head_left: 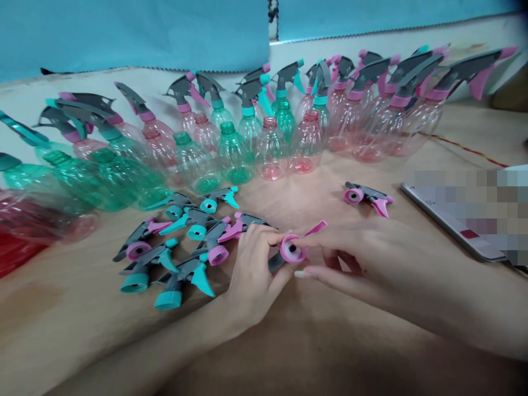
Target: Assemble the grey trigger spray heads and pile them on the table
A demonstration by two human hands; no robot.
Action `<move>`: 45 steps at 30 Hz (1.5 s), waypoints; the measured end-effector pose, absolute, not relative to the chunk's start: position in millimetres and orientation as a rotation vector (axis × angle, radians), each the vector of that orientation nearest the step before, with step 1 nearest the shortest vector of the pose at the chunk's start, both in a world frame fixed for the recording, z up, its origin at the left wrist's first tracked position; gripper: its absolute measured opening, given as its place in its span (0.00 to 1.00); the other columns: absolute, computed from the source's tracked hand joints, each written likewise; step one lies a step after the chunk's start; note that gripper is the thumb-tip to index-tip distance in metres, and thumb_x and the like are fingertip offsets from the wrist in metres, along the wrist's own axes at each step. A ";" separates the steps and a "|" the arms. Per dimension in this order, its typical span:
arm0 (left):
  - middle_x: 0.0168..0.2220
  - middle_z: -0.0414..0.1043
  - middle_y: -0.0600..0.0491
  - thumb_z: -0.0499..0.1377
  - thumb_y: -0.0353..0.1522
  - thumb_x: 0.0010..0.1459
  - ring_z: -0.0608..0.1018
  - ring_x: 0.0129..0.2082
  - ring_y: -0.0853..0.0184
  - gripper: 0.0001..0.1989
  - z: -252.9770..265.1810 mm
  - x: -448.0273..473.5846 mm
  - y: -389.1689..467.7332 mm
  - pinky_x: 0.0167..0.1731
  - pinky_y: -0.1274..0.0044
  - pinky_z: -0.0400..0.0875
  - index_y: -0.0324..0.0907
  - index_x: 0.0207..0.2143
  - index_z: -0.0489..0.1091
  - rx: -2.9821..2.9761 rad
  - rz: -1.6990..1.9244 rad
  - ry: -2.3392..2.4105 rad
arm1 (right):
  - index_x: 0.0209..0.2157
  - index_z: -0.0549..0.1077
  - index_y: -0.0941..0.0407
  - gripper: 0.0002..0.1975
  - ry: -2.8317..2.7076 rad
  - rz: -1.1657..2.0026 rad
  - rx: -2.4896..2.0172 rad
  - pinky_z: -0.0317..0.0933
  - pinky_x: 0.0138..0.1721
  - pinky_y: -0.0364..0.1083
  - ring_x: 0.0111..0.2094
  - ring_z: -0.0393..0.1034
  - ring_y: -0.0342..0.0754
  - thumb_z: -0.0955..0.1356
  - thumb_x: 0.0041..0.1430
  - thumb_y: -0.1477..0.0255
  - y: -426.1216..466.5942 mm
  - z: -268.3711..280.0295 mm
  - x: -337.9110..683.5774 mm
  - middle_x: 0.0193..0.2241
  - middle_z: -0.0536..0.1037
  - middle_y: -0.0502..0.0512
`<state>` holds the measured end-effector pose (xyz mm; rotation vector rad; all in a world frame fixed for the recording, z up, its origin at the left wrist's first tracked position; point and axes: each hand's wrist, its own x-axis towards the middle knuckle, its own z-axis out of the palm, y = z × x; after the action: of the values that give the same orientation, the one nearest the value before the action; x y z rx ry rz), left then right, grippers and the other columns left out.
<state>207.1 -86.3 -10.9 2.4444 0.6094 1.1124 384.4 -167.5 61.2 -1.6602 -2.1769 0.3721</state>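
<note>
A pink-collared spray head in my hands, bottles lined up beyond

A grey spray head with a pink collar [295, 257] is near the middle of the scene, above the worktop [91, 335]. My left hand [259, 258] has its fingers curled around the grey body, apparently to steady it. The collar's round opening faces me, which seems to let me see and reach inside. My right hand [350, 250] comes in from the right, index fingertip at the collar, thumb just below; I cannot tell whether these two are pinching it.

Just left of my left hand lies a cluster of loose spray heads [168, 300], turquoise and pink, many collars turned towards me, perhaps for easy picking up. One lone pink spray head [369, 197] lies beyond my right hand.

Farther off, clear, green and pink bottles [237, 159] stand in a long bank. Open-necked ones are mostly on the near side, probably for reach; those with heads on crowd behind, close to the wall.

My left side is tight because of the cluster. To the right, the edge of a flat device [454, 236] limits my arm. The widest room to move is worktop between the cluster and the lone head, and towards me.
</note>
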 end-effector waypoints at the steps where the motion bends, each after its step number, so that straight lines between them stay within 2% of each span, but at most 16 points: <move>1: 0.36 0.69 0.51 0.58 0.35 0.61 0.72 0.36 0.63 0.07 -11.2 207.1 -86.4 0.34 0.71 0.66 0.43 0.40 0.64 2.453 1.120 0.606 | 0.30 0.73 0.51 0.11 -2.176 0.400 -1.657 0.44 0.19 0.43 0.18 0.57 0.39 0.63 0.62 0.62 -167.7 62.8 383.7 0.20 0.71 0.45; 5: 0.37 0.69 0.51 0.57 0.35 0.61 0.71 0.37 0.63 0.08 -12.1 206.5 -86.4 0.35 0.70 0.66 0.44 0.41 0.63 2.476 1.142 0.603 | 0.29 0.74 0.51 0.11 -2.165 0.601 -1.630 0.44 0.18 0.43 0.18 0.59 0.38 0.63 0.62 0.63 -166.6 67.6 382.2 0.20 0.72 0.44; 9: 0.37 0.70 0.51 0.56 0.35 0.62 0.71 0.37 0.62 0.08 -12.0 205.2 -86.0 0.35 0.70 0.66 0.44 0.42 0.63 2.498 1.146 0.578 | 0.28 0.74 0.52 0.15 -2.116 0.725 -1.614 0.46 0.19 0.43 0.19 0.59 0.39 0.63 0.62 0.59 -162.7 66.2 385.0 0.19 0.71 0.46; 14: 0.37 0.69 0.50 0.55 0.36 0.63 0.70 0.37 0.63 0.08 -12.1 205.2 -85.4 0.35 0.70 0.66 0.43 0.42 0.62 2.554 1.159 0.543 | 0.38 0.77 0.50 0.15 -2.029 0.867 -1.614 0.51 0.22 0.42 0.23 0.65 0.42 0.63 0.61 0.57 -155.9 68.7 391.7 0.23 0.75 0.47; 18: 0.38 0.68 0.50 0.55 0.37 0.63 0.71 0.37 0.63 0.09 -12.7 205.5 -85.5 0.35 0.69 0.66 0.43 0.43 0.62 2.535 1.131 0.559 | 0.38 0.77 0.50 0.14 -2.028 0.882 -1.619 0.54 0.24 0.43 0.25 0.67 0.44 0.66 0.58 0.58 -150.9 73.6 394.8 0.25 0.76 0.48; 24: 0.37 0.68 0.51 0.56 0.40 0.62 0.71 0.37 0.62 0.10 -11.6 205.5 -86.9 0.35 0.68 0.67 0.45 0.42 0.63 2.433 1.091 0.578 | 0.38 0.74 0.50 0.11 -2.001 0.859 -1.603 0.53 0.24 0.42 0.26 0.66 0.43 0.65 0.61 0.61 -153.8 62.4 391.2 0.25 0.75 0.47; 28: 0.37 0.68 0.51 0.55 0.41 0.62 0.72 0.36 0.63 0.11 -11.5 205.4 -87.1 0.36 0.69 0.67 0.44 0.40 0.63 2.371 1.073 0.574 | 0.30 0.67 0.54 0.14 -1.980 0.693 -1.654 0.52 0.21 0.43 0.22 0.62 0.42 0.62 0.62 0.59 -160.9 50.6 382.2 0.24 0.72 0.48; 32: 0.37 0.68 0.51 0.57 0.39 0.61 0.71 0.37 0.64 0.11 -12.0 205.4 -87.0 0.37 0.70 0.66 0.43 0.41 0.63 2.343 1.071 0.598 | 0.27 0.59 0.54 0.10 -1.997 0.427 -1.657 0.48 0.19 0.43 0.20 0.61 0.44 0.64 0.60 0.68 -163.8 43.2 372.0 0.22 0.69 0.49; 38: 0.36 0.69 0.52 0.56 0.36 0.62 0.71 0.37 0.63 0.07 -10.8 205.0 -88.2 0.39 0.69 0.63 0.43 0.40 0.63 2.448 1.079 0.600 | 0.32 0.60 0.54 0.03 -2.059 0.195 -1.659 0.48 0.19 0.43 0.18 0.60 0.44 0.61 0.61 0.72 -170.4 34.5 362.6 0.20 0.66 0.47; 42: 0.39 0.68 0.52 0.55 0.32 0.62 0.70 0.39 0.63 0.05 -10.9 204.8 -88.3 0.39 0.69 0.63 0.43 0.40 0.62 2.485 1.054 0.638 | 0.34 0.61 0.54 0.04 -2.101 -0.018 -1.646 0.45 0.17 0.43 0.15 0.58 0.45 0.63 0.60 0.70 -175.8 32.3 359.8 0.18 0.65 0.45; 45: 0.39 0.68 0.52 0.56 0.32 0.62 0.70 0.39 0.63 0.05 -11.3 205.7 -87.4 0.39 0.69 0.63 0.43 0.40 0.62 2.464 1.052 0.656 | 0.36 0.63 0.55 0.07 -2.140 -0.076 -1.633 0.42 0.16 0.44 0.13 0.57 0.44 0.65 0.58 0.69 -177.1 35.1 360.5 0.18 0.66 0.45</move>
<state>205.7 -87.4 -11.3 2.4644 0.6557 1.0519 360.5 -177.1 35.1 -1.6329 -2.1400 -0.0760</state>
